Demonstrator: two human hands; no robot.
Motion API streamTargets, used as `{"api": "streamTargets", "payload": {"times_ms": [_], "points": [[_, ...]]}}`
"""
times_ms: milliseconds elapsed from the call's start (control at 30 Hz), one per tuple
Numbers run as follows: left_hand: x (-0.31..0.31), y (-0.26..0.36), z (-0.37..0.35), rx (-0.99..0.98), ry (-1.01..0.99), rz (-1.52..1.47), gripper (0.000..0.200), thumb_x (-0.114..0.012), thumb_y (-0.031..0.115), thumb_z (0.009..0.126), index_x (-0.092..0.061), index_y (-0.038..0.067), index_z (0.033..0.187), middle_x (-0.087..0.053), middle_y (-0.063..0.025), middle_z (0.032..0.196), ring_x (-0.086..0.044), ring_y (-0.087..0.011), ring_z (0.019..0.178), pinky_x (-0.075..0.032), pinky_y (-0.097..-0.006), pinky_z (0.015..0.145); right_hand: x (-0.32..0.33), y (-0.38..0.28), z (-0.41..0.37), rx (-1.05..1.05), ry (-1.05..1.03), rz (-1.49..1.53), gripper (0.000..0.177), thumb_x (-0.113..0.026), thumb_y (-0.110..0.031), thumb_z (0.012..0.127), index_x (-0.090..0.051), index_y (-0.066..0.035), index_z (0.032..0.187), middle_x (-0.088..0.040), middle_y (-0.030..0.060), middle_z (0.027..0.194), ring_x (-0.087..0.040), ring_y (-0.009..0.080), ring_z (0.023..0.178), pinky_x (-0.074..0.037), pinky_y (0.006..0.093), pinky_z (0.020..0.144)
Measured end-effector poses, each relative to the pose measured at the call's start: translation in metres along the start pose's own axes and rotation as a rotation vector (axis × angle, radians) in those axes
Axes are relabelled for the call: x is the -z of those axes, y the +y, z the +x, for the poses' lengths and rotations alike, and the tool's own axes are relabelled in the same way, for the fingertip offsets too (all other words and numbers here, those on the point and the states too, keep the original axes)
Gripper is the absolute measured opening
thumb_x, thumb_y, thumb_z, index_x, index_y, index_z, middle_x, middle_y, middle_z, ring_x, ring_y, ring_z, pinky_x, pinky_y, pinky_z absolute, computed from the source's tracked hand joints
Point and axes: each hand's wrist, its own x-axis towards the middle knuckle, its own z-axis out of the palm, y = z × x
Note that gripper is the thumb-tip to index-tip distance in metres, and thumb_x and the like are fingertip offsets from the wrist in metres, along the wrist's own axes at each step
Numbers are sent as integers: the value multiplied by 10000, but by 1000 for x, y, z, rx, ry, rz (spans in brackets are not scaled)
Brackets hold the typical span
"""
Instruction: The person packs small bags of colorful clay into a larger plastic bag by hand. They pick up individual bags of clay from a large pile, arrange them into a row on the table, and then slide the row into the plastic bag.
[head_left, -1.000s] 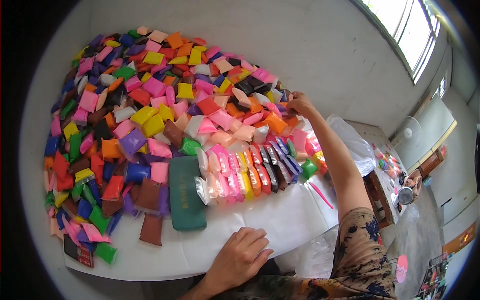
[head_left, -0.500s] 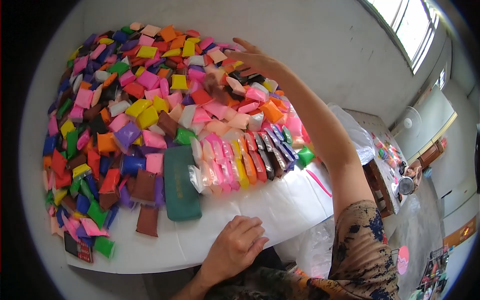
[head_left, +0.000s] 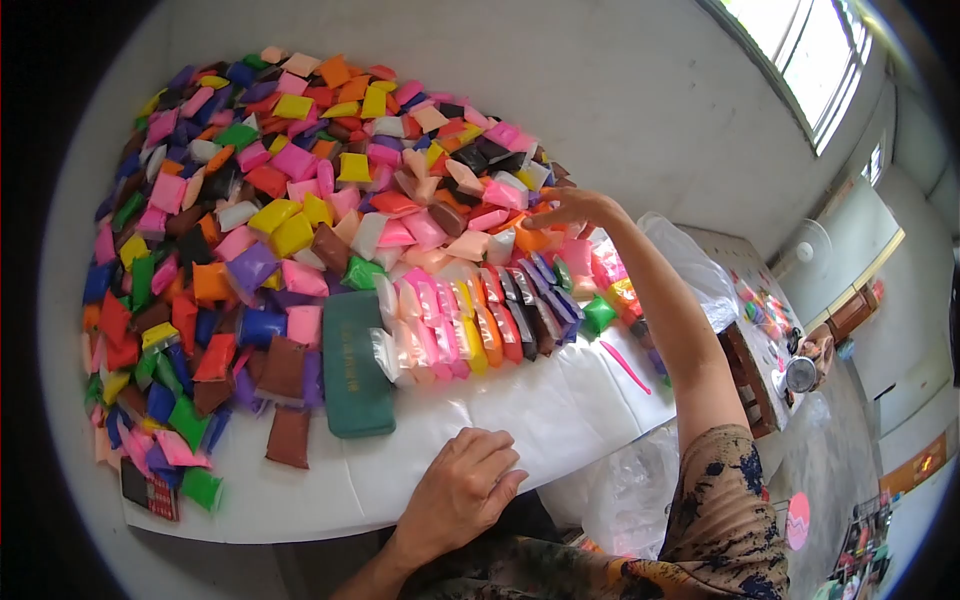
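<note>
My right hand (head_left: pixel 582 208) reaches over the right end of a large heap of small coloured packets (head_left: pixel 290 225). Its fingers are stretched out, with the tips right at an orange packet (head_left: pixel 528 238). My left hand (head_left: pixel 465 488) rests at the table's front edge, fingers curled in and nothing showing in them. Between the hands, packets stand on edge in tidy rows (head_left: pixel 470 325), sorted by colour from white and pink to black and blue. A dark green case (head_left: pixel 359 365) lies against the left end of these rows.
White sheeting covers the table (head_left: pixel 520 400). On it lie a pink strip (head_left: pixel 626 368), a green packet (head_left: pixel 598 315) and, at the left corner, a calculator (head_left: pixel 150 490). Clear plastic bags (head_left: pixel 630 490) hang below the right edge. Another table (head_left: pixel 735 250) stands beyond my right arm.
My right hand has come from the back of the heap toward me and rightward, down to the packets beside the rows. My left hand has stayed at the table edge. The view has shifted slightly.
</note>
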Motion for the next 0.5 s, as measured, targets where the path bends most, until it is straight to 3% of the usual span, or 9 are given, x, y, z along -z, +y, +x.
{"api": "streamTargets", "payload": {"times_ms": [133,233,333,433,500], "points": [[-1,0,-1,-1,14,-4,211,-720,99,830,-669,-34,986,-654,-151,1082,-586,-328,1008,-477,-406,894,-3,6,19,52,-30,150,839,-774,-588,745,-501,-183,1426,-374,113,1500,-484,348,1294,-591,522,855],[-1,-2,0,-1,22,-11,207,-720,101,833,-671,-32,983,-656,-148,1084,-586,-323,1010,-478,-401,895,-7,15,30,39,13,241,661,-772,-452,787,-579,-158,1347,-393,110,1467,-490,339,1273,-625,481,757],[-1,-3,-1,-2,11,-11,198,-711,108,840,-663,-27,977,-647,-148,1089,-583,-318,1016,-477,-399,902,-14,16,28,124,175,183,544,-773,-366,776,-644,-123,1245,-524,129,1315,-580,317,1147,-635,429,649],[-1,-3,-2,-9,-1,-6,192,-703,112,845,-654,-23,972,-637,-148,1093,-579,-316,1019,-477,-399,906,-8,15,32,75,214,200,498,-804,-341,755,-681,-97,1172,-612,147,1228,-673,312,1003,-642,421,639],[0,-1,-1,0,6,-2,208,-721,102,832,-673,-33,984,-657,-146,1086,-589,-318,1014,-483,-394,898,1,7,38,116,318,203,483,-792,-351,760,-677,-102,1157,-628,142,1146,-678,271,861,-613,374,570]]}}
